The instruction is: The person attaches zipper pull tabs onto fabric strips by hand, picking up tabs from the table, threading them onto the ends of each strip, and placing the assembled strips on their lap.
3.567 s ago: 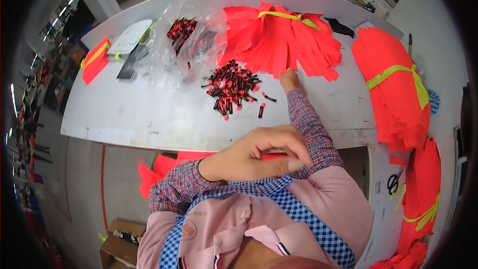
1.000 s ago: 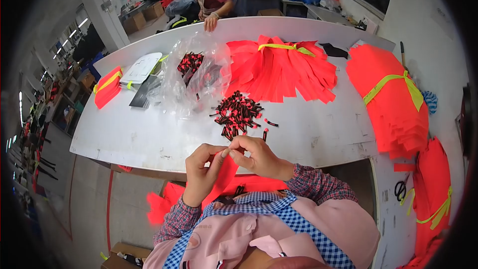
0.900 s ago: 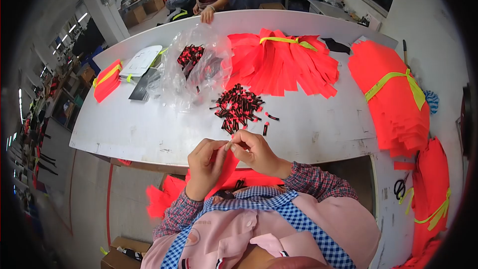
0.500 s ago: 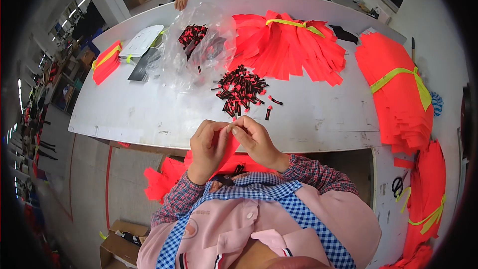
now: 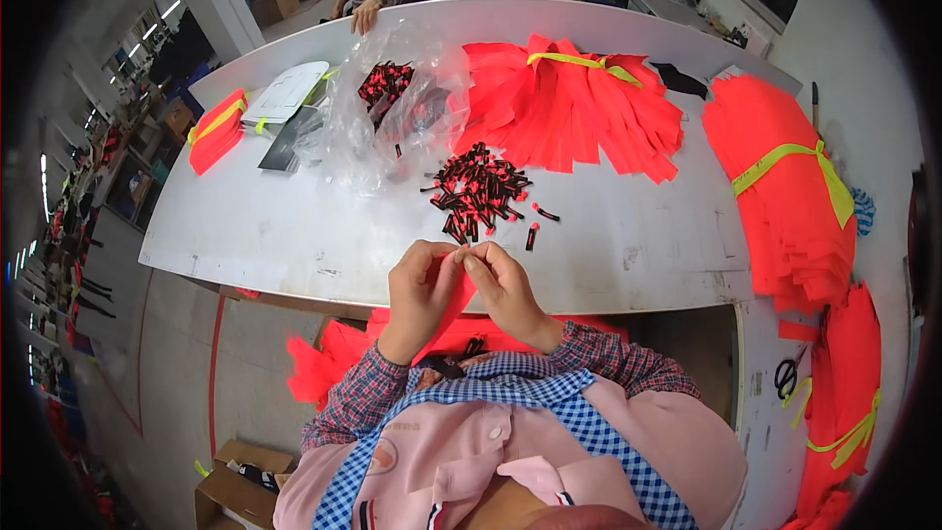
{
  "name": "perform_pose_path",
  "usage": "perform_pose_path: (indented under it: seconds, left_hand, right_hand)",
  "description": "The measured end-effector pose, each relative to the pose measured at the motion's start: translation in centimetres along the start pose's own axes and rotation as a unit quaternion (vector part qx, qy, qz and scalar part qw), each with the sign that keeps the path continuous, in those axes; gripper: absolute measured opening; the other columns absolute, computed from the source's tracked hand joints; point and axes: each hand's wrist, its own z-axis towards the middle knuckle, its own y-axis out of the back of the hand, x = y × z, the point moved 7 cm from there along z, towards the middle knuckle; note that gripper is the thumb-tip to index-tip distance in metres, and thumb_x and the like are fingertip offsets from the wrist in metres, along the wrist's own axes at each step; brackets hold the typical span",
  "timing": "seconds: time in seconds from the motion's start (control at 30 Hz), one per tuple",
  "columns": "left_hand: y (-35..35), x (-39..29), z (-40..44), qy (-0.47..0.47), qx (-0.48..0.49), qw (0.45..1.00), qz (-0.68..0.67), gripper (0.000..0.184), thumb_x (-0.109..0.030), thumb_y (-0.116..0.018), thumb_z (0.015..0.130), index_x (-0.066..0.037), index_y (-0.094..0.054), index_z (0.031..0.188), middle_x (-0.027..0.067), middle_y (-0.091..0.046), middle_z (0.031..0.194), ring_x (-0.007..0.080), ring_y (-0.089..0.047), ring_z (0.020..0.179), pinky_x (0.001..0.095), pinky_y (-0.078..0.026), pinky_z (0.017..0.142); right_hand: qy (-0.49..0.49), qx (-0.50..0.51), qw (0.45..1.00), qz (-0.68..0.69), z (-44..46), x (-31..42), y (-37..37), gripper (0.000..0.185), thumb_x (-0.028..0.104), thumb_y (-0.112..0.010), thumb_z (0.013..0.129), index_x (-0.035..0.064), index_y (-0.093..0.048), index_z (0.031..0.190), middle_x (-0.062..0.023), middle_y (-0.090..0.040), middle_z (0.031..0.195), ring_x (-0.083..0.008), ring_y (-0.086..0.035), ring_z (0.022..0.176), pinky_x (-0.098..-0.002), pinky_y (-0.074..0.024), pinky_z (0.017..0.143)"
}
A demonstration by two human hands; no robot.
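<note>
My left hand [image 5: 419,292] and my right hand [image 5: 503,287] meet at the fingertips over the table's front edge. Between them is a coral-red fabric strip [image 5: 452,299], which hangs down beside the left palm. Both hands pinch its upper end; whether a small piece is also held there is hidden by the fingers. Just beyond the fingertips lies a heap of small black-and-red tabs [image 5: 478,186], with a couple of loose ones at its right. More coral-red fabric [image 5: 329,358] rests at my lap, below the table edge.
A clear plastic bag [image 5: 353,152] with more tabs stands behind the heap. Coral-red bundles tied with yellow bands lie at the back [image 5: 574,113] and right [image 5: 775,196]. Black scissors [image 5: 786,376] lie on the right-hand surface. Across the table, a person's hand [image 5: 365,15] touches the raised edge.
The view has tilted slightly, so the table sits lower and more of the person opposite shows. My hands keep their pinch on the fabric strip, almost unmoved.
</note>
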Motion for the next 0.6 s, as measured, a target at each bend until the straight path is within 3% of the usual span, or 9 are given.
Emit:
perform_pose_path:
  seconds: [0.03, 0.23, 0.37, 0.6]
  left_hand:
    - [0.1, 0.8, -0.1, 0.07, 0.018, 0.997, -0.025, 0.009, -0.004, -0.064, 0.088, 0.001, -0.065, 0.095, 0.0089, -0.064, 0.082, 0.0121, -0.06, 0.072, 0.0241, -0.047, 0.063]
    - [-0.5, 2.8, -0.7, 0.102, 0.099, 0.982, -0.124, 0.016, -0.008, -0.065, 0.088, 0.0, -0.068, 0.101, 0.0077, -0.064, 0.083, 0.0107, -0.057, 0.072, 0.0238, -0.046, 0.065]
    - [0.0, 0.4, -0.6, 0.025, 0.066, 0.997, 0.008, 0.015, -0.004, -0.065, 0.086, -0.001, -0.068, 0.099, 0.009, -0.06, 0.077, 0.0148, -0.056, 0.066, 0.0262, -0.044, 0.06]
    - [-0.4, -1.6, -0.8, -0.07, 0.022, 0.992, 0.104, 0.012, -0.001, -0.066, 0.082, -0.001, -0.067, 0.093, 0.0116, -0.058, 0.076, 0.0229, -0.059, 0.066, 0.0298, -0.047, 0.056]
  right_hand:
    - [0.005, 0.011, 1.0, -0.013, 0.0, 0.5, 0.1, 0.018, 0.017, -0.049, 0.099, 0.0007, -0.057, 0.099, 0.0044, -0.046, 0.074, -0.0022, -0.037, 0.065, -0.0201, -0.0337, 0.056]
    - [0.035, 0.059, 0.995, -0.07, -0.2, 0.9, 0.5, 0.02, 0.019, -0.05, 0.099, -0.0001, -0.057, 0.101, 0.0003, -0.051, 0.078, -0.005, -0.043, 0.067, -0.0219, -0.0378, 0.059]
    - [-0.006, 0.074, 0.995, -0.063, -0.5, 0.0, 0.7, 0.02, 0.018, -0.05, 0.099, -0.0007, -0.056, 0.103, -0.0015, -0.053, 0.079, -0.0058, -0.045, 0.069, -0.0224, -0.0394, 0.059]
    - [0.009, 0.042, 0.998, -0.035, -0.6, -0.9, 1.0, 0.018, 0.017, -0.05, 0.098, -0.0003, -0.054, 0.096, 0.0006, -0.05, 0.075, -0.0045, -0.043, 0.067, -0.0219, -0.0376, 0.058]
